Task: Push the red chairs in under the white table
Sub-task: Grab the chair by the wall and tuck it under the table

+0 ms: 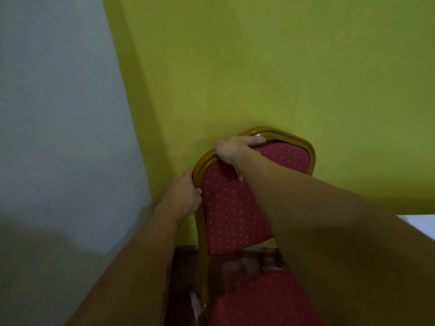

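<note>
Head view, single frame. Your left hand (pixel 186 196) is wrapped around the left upright of the gold-painted metal frame (pixel 289 135) of a red upholstered chair with a small pale dot pattern (pixel 233 208); your right hand (pixel 235 149) is clamped over the top rail, fingers over the far side and thumb down the front of the backrest padding. Both hands are closed on the same chair, near each other but not touching. The chair sits centre to lower centre of the frame, backrest close against the yellow-green wall (pixel 259 67); whether it touches cannot be told. Its seat cushion runs down to the bottom edge, over a strip of dark glossy floor (pixel 183 274). A second gold rail shows just behind the first, so this may be two stacked chairs; not certain. A pale grey wall (pixel 58 102) fills the left of the frame. Only a small white corner at the right edge, likely the white desk (pixel 421 225), is visible. Judgement: the chair is not yet under the desk and needs turning toward it. Risks: the frame scraping the wall as you pull it clear; a stacked chair, if present, sliding off when tilted; legs, out of view, catching on the floor; your right forearm hiding the desk edge, so the backrest could strike it.
</note>
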Available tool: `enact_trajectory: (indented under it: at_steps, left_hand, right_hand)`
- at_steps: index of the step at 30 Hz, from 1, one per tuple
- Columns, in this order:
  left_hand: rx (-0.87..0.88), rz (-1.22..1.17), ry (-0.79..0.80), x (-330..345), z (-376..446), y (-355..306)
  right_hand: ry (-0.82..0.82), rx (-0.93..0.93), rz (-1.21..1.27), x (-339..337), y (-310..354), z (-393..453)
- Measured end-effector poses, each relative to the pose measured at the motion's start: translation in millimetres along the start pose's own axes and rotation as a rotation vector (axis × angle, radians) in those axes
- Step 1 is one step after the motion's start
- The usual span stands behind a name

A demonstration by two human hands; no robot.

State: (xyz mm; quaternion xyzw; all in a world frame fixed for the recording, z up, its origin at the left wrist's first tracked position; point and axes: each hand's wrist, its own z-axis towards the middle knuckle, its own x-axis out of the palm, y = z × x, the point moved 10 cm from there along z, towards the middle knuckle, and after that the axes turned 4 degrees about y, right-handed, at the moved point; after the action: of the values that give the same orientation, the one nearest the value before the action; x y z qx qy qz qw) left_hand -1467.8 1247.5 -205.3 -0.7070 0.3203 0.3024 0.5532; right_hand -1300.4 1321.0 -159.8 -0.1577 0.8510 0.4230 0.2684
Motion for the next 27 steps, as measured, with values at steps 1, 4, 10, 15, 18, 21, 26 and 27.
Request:
enact_trajectory:
  at_steps: [1, 4, 10, 15, 18, 21, 26, 27]
  left_hand:
    - [-0.007, 0.002, -0.001, -0.4, -6.4, 2.6]
    - [-0.011, 0.008, -0.013, -2.0, -29.9, 6.3]
    - [-0.062, 0.109, -0.003, -1.3, -71.5, 8.3]
    - [-0.039, 0.061, 0.03, 8.7, -111.5, 3.2]
    - [0.011, 0.079, 0.104, 20.0, -144.1, -1.9]
    - [0.096, 0.029, 0.241, 32.1, -171.1, -3.8]
    - [0.172, -0.099, 0.495, 53.7, -208.3, -3.3]
    - [0.159, -0.086, 0.534, 54.1, -211.6, 1.6]
  right_hand:
    - [0.024, 0.019, 0.015, 3.7, -5.6, -5.3]
    - [0.064, -0.051, 0.045, 6.5, -11.1, -20.3]
    - [0.118, -0.135, -0.091, 17.2, -27.5, -13.2]
    - [0.167, -0.189, -0.152, 3.2, -47.3, -70.0]
    - [0.194, -0.199, -0.144, -11.4, -69.9, -99.8]
    - [0.185, -0.202, -0.098, -22.3, -93.6, -131.3]
    - [0.063, -0.117, 0.117, -12.4, -141.0, -183.9]
    - [0.052, -0.073, 0.154, -7.3, -152.6, -192.6]
